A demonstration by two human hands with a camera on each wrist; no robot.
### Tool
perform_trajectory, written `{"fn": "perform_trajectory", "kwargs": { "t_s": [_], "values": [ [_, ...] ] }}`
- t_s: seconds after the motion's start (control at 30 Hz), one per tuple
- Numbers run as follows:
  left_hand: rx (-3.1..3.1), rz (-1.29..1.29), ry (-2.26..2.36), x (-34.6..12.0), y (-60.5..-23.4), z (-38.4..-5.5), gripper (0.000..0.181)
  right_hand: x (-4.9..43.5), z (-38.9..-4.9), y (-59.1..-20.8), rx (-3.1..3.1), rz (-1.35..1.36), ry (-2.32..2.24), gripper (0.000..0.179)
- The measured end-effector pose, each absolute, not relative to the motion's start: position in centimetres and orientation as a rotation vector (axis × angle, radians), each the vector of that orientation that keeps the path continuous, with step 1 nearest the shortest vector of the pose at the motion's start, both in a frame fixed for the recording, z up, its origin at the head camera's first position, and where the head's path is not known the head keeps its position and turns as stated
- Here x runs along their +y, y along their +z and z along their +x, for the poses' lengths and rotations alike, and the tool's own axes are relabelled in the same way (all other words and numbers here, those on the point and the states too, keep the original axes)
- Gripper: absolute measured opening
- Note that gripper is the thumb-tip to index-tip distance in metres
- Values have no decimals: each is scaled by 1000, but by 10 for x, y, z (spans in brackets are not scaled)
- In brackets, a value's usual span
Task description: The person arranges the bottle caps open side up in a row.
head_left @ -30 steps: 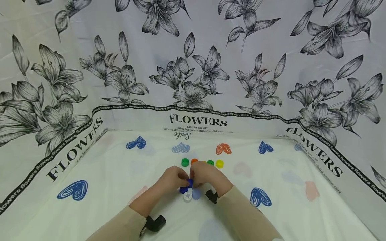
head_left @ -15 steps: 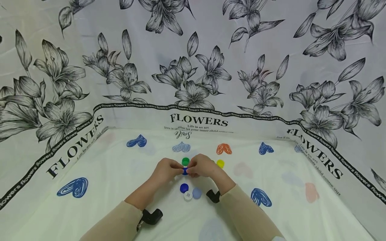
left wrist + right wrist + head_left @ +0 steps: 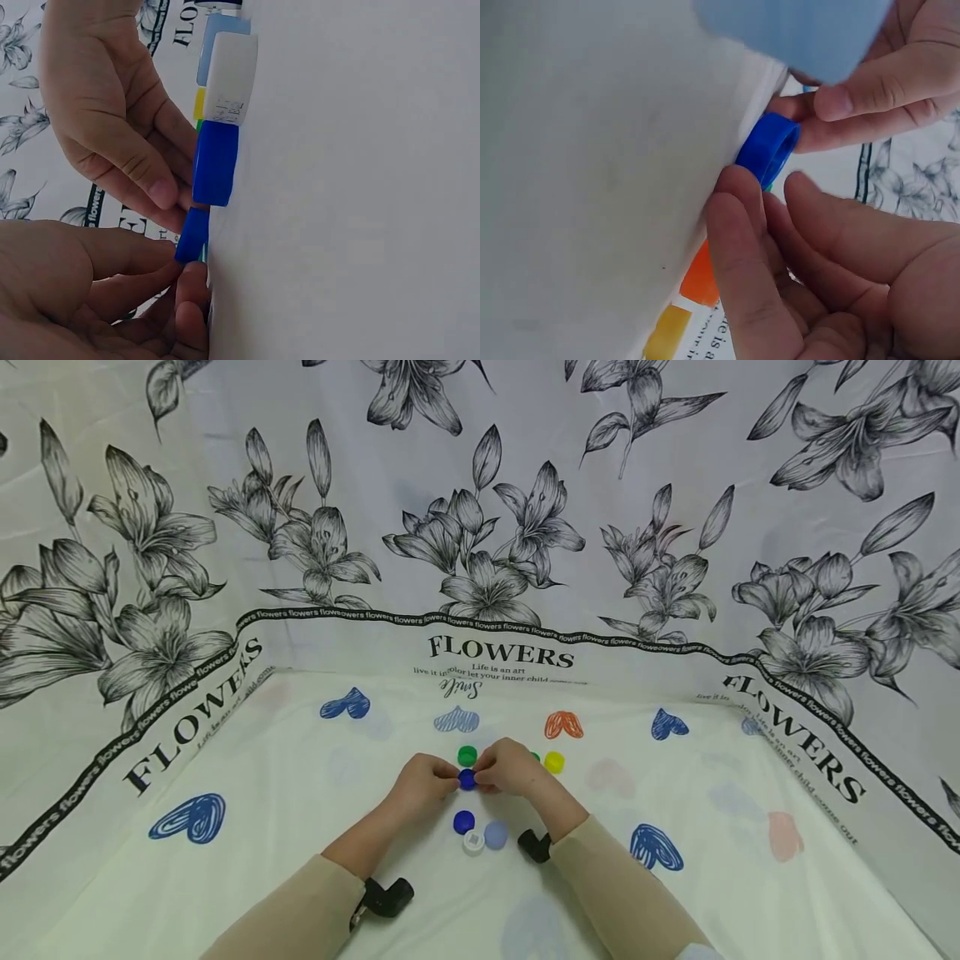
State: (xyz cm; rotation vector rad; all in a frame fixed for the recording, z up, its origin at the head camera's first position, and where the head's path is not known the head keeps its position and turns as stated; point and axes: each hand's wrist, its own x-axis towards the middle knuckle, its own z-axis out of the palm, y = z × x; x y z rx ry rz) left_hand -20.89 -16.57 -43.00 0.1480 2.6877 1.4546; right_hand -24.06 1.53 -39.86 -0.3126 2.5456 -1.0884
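Note:
A small blue bottle cap (image 3: pixel 467 779) sits low at the cloth between the two hands in the head view, just in front of a green cap (image 3: pixel 467 756). My left hand (image 3: pixel 423 785) holds its left edge with the fingertips. From the other side, my right hand (image 3: pixel 512 767) holds its right edge. The cap's hollow side shows in the right wrist view, where the blue cap (image 3: pixel 769 148) touches right-hand fingertips (image 3: pixel 739 180). Nearer the person lie another blue cap (image 3: pixel 464 822), a white cap (image 3: pixel 473 842) and a light blue cap (image 3: pixel 495 836).
A yellow cap (image 3: pixel 554 762) lies beyond the right hand, beside a partly covered green cap (image 3: pixel 535 757). In the right wrist view an orange cap (image 3: pixel 699 279) and a yellow cap (image 3: pixel 667 332) also show. A flower-printed curtain (image 3: pixel 495 527) stands behind the cloth.
Both hands have moved away from the person, from the near group to the row, bringing one blue cap in front of the green one. Over the last half second they barely shift.

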Motion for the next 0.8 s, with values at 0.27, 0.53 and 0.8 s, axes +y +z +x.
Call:
{"fn": "perform_trajectory", "kwargs": {
  "t_s": [0.27,0.53,0.8],
  "values": [
    [2738,172,1355,-164,-427,-212,24,14,-240,-392,2606,-342,-1013,15],
    [2724,206,958,-172,-402,-199,20,21,-231,-383,2714,-496,-772,6],
    [2664,511,673,-165,-394,-179,22,7,-202,-378,2654,-707,-306,10]
  ]
}}
